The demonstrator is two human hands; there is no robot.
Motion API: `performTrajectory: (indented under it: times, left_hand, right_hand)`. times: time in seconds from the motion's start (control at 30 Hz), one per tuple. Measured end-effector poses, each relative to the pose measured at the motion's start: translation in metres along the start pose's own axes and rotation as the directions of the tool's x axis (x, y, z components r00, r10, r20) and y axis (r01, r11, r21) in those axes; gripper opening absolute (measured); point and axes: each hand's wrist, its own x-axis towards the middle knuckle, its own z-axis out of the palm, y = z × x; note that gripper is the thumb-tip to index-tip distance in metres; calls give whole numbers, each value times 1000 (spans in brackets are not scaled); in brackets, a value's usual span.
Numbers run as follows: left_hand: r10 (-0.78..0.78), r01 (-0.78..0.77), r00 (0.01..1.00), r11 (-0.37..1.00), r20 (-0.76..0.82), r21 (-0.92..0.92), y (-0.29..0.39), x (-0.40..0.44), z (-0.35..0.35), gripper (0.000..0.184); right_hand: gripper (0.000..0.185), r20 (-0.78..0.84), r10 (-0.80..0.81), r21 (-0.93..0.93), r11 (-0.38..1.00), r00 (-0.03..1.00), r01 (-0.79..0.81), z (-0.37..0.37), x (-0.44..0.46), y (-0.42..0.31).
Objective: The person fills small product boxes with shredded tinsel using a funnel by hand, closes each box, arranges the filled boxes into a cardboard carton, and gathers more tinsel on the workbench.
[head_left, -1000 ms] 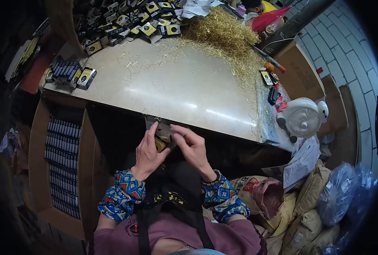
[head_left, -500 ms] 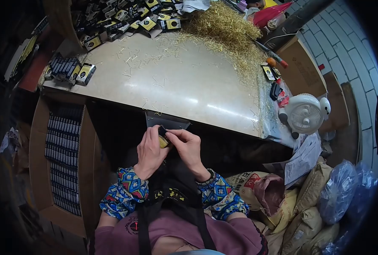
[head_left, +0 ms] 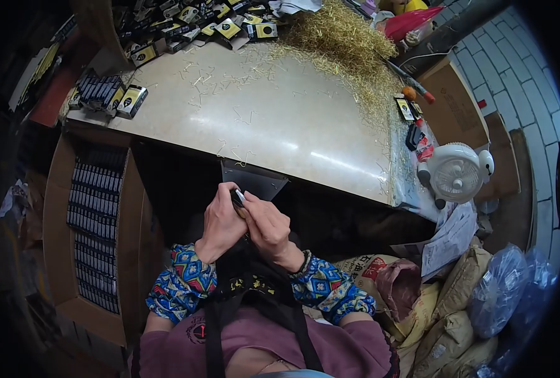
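Just off the table's front edge, my left hand [head_left: 220, 219] is closed around a small black box [head_left: 237, 198], most of which the fingers cover. Opposite it, my right hand [head_left: 268, 228] presses its thumb and fingers against the box's upper end, where a pale strip shows. Beyond my hands, a dark tray [head_left: 254, 181] juts out from under the table edge. Several loose gold-coloured wire pieces [head_left: 239, 157] lie on the edge above it.
Black-and-yellow boxes [head_left: 228, 29] heap at the table's back, beside a mound of gold wire pieces [head_left: 336, 34]. A carton [head_left: 129, 264] with rows of packed boxes stands at left. At right are a white fan [head_left: 456, 176], papers [head_left: 446, 242] and sacks [head_left: 453, 327].
My right hand has turned inward and closed over the box, so its yellow face no longer shows. The table has shifted slightly right in view.
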Motion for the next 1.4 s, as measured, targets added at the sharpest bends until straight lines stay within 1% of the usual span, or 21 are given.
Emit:
performTrajectory:
  times: [0.13,0.27,0.5,0.53,0.63,0.67,0.7,0.77,0.8,0.87,0.9,0.97,1.03,1.07,1.13,1.17,1.2,1.23,1.3,1.33,1.4]
  left_hand:
    - [73,-71,997,996,-25,57,-2,-3,4,48]
    - [142,-141,990,984,0,105,-4,-4,3,51]
    - [166,-167,986,980,12,111,-3,-7,3,59]
    - [142,-142,990,982,4,122,-2,-8,2,62]
    - [129,-134,991,982,43,134,-3,-5,1,64]
    - [164,-170,984,982,72,79,1,-4,-2,70]
    - [174,-179,982,982,72,56,3,-3,-3,73]
    - [191,-193,979,981,72,10,8,-2,-4,77]
    - [187,-190,980,981,68,37,10,-1,-4,79]
    - [244,-245,969,962,27,124,6,0,1,77]
    - [274,-272,962,948,8,167,5,1,2,76]
    - [301,-298,954,935,17,192,6,1,1,74]
    - [305,-308,951,929,47,205,3,0,-2,75]
    - [304,-309,951,940,53,143,0,0,-3,78]
    - [319,-321,945,947,72,15,-8,0,-5,84]
    - [276,-255,948,957,159,-141,-7,-2,-12,102]
    - [231,-174,962,929,145,-327,-11,-6,-14,109]
    - [180,-83,972,861,148,-502,-16,-8,-15,116]
    - [59,30,987,847,150,-530,-19,-4,-24,112]
    - [74,16,980,897,185,-441,-23,1,-28,106]
    - [120,-67,975,961,185,-270,-16,7,-26,96]
  right_hand:
    - [19,114,31,26,999,993,-34,-11,-2,7]
    - [20,191,321,261,895,928,-363,-18,0,10]
    - [22,247,580,186,758,776,-626,-22,11,4]
    - [19,234,549,258,760,802,-596,-22,17,-3]
    - [18,325,399,53,898,858,-438,-29,17,5]
    - [18,363,501,18,839,786,-543,-34,22,9]
    - [18,318,491,116,829,811,-547,-37,28,18]
    - [21,428,620,391,529,658,-753,-46,37,27]
    - [26,504,517,286,656,692,-699,-49,40,28]
    - [27,427,374,59,897,823,-438,-45,42,14]
    - [27,383,312,-65,948,870,-312,-40,39,12]
    - [23,354,368,-74,927,860,-367,-36,34,13]
    - [23,402,451,-55,880,796,-471,-40,36,16]
    - [24,508,509,-24,815,695,-579,-46,42,23]
    - [26,650,542,218,539,533,-814,-60,49,32]
    - [27,716,522,312,354,463,-881,-70,53,39]
    - [30,715,554,280,331,426,-901,-83,61,47]
    - [26,577,610,177,557,544,-812,-86,61,62]
    - [26,353,512,-258,858,783,-444,-88,68,77]
    - [27,378,500,-106,860,779,-500,-91,73,75]
    - [26,444,541,-104,823,714,-558,-89,79,66]
